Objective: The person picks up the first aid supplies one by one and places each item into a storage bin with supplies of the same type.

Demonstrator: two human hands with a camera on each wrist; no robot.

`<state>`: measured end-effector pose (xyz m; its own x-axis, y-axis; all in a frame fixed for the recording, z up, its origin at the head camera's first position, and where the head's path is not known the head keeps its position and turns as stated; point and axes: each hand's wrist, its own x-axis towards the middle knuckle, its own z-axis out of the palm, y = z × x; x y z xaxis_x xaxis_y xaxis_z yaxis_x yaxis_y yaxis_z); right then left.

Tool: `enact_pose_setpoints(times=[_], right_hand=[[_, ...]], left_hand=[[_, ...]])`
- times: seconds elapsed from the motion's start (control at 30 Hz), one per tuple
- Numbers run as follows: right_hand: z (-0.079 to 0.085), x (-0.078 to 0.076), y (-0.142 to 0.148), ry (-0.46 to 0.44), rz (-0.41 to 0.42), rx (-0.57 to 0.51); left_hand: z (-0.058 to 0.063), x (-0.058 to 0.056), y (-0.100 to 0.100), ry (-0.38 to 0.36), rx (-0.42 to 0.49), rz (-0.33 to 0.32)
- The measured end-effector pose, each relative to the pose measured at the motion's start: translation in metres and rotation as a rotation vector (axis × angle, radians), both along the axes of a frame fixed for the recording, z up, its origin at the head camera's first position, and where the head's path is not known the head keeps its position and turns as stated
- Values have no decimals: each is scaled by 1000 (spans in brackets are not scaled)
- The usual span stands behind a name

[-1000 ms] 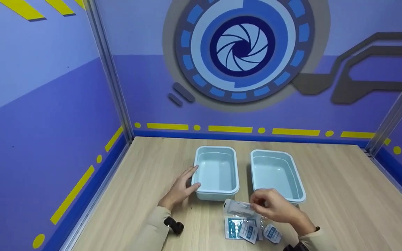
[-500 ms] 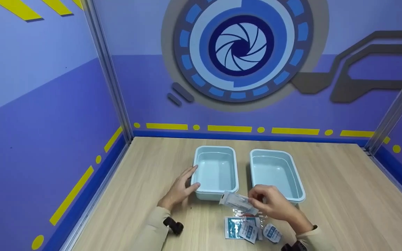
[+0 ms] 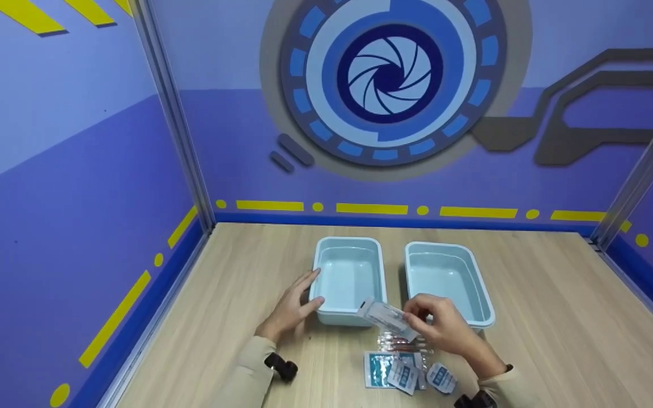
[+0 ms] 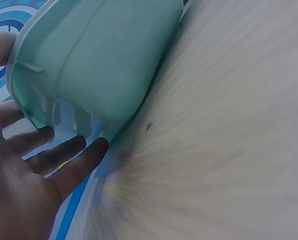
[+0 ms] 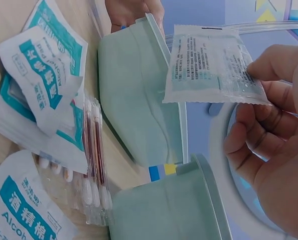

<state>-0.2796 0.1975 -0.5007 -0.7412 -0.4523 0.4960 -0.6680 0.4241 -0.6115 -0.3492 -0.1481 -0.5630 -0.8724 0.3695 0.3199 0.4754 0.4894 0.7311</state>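
My right hand (image 3: 442,323) pinches a flat translucent packet (image 5: 206,65) with small dark print between thumb and fingers. In the head view the packet overlaps the near right corner of the left light-blue bin (image 3: 349,318); any contact cannot be told. My left hand (image 3: 292,306) rests along that bin's left side, its fairly straight fingers (image 4: 78,162) touching the wall and rim. Below the right hand lie plastic-wrapped cotton swabs (image 5: 94,150) with brownish sticks. Alcohol pad sachets (image 5: 36,75) overlap beside them, and another alcohol pad sachet (image 3: 441,378) lies to their right.
A second light-blue bin (image 3: 488,306) stands to the right of the first, a narrow gap between them. Both sit on a wood-grain table (image 3: 236,266). Blue-purple panels (image 3: 105,226) close off the back and sides.
The right hand has raised the packet up and slightly left, toward the left bin, tilting it. More of the swabs underneath shows now. The left hand has stayed on the bin.
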Motion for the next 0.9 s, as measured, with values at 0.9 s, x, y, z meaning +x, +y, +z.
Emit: enact_pose_setpoints(times=[0.9], right_hand=[[4,0,-16,-4,-203,-106]], left_hand=[[2,-1,0,-14,14,-16]])
